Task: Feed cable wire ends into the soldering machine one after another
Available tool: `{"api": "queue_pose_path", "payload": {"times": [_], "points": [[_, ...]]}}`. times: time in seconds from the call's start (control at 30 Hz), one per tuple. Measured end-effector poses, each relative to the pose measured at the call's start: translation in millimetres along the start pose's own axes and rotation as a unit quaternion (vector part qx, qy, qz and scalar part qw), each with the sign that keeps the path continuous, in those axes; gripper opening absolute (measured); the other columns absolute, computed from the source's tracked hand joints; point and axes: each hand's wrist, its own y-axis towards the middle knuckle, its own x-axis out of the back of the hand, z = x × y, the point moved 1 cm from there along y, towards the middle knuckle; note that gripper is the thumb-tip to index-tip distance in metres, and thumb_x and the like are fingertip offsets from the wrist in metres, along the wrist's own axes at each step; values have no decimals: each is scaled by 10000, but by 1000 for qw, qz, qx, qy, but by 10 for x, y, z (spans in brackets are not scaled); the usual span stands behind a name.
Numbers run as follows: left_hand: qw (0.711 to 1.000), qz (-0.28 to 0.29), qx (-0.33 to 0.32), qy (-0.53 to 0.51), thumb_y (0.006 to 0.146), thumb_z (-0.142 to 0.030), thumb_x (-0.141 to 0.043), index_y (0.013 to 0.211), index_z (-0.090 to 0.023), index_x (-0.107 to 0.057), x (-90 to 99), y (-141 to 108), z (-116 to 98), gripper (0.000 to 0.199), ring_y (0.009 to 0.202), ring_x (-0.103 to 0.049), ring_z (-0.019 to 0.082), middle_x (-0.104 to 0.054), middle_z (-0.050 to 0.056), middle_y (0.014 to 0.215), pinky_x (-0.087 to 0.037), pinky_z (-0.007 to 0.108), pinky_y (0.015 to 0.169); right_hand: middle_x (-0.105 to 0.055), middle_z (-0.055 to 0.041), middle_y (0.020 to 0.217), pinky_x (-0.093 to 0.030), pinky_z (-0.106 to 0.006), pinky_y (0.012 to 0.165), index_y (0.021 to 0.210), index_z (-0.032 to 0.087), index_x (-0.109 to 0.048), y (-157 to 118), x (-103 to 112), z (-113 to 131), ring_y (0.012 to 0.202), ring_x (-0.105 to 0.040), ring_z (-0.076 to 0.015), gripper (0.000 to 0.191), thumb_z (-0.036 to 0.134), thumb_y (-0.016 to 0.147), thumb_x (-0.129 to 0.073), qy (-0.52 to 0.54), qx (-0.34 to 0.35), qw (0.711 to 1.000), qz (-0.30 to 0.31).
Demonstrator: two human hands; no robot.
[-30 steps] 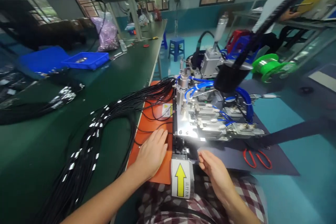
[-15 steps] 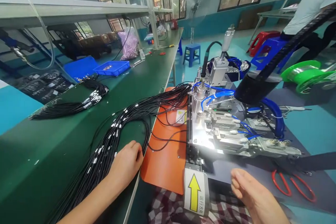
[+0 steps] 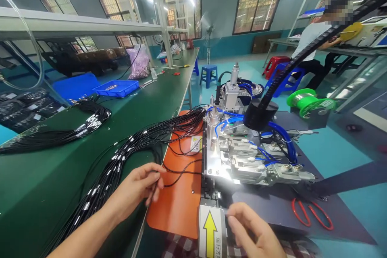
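Note:
My left hand [image 3: 146, 181] is over the front edge of the green bench, thumb and forefinger closed on a thin black cable [image 3: 172, 186] that runs across the orange plate [image 3: 173, 213] towards the machine [image 3: 242, 149]. Beside that hand lies a long bundle of black cables [image 3: 121, 153] with white tags, its far ends reaching the machine's left side. My right hand [image 3: 249, 225] is at the right of the yellow-arrow label [image 3: 210, 225]. Its thumb and forefinger are nearly together in a pinch; anything between them is too small to make out.
Red-handled scissors [image 3: 311, 214] lie on the grey machine base at right. A black corrugated hose [image 3: 281, 72] crosses above the machine, near a green wire spool [image 3: 306, 100]. Another cable bundle [image 3: 90, 123] and a blue tray [image 3: 116, 88] are on the bench. A person [image 3: 311, 40] sits beyond.
My view has turned to the right. My left hand has changed from curled over the cables to a pinch at the cable. The right hand has moved left, close to the arrow label.

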Motion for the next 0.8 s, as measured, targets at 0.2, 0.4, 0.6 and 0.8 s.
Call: {"api": "queue_pose_path", "payload": {"times": [0.2,0.4,0.6,0.8], "points": [[994,-23,-107,-29,770,-296,-635,951,-155,-609,-288,197,63,231,716,-603,133,-668,64,871,-470,233,662,-637,-13,839,-484,-248,575,1286,264,-415,17,-444,14,524,-562,-119,451,240,846,-512,-82,268,960,20],[981,-54,-149,110,843,-356,-535,931,-182,-632,-553,185,371,217,599,-561,132,-626,16,698,-444,231,553,-638,-20,729,-483,-225,552,946,254,-614,-49,-311,184,575,-581,-140,166,158,823,-557,-33,296,955,5],[925,-42,-230,299,876,-305,-456,870,-194,-617,-644,19,199,195,715,-547,174,-588,43,788,-424,278,640,-583,2,623,-383,-194,404,816,195,-592,4,-49,243,426,-464,-88,151,323,770,-656,89,35,992,-86],[879,117,-258,385,908,-269,-391,874,-208,-546,-846,-119,-31,170,814,-504,186,-553,36,853,-391,309,728,-549,34,574,-332,-178,409,785,168,-579,95,-217,131,407,-438,-58,216,348,731,-686,207,-78,975,32]]}}
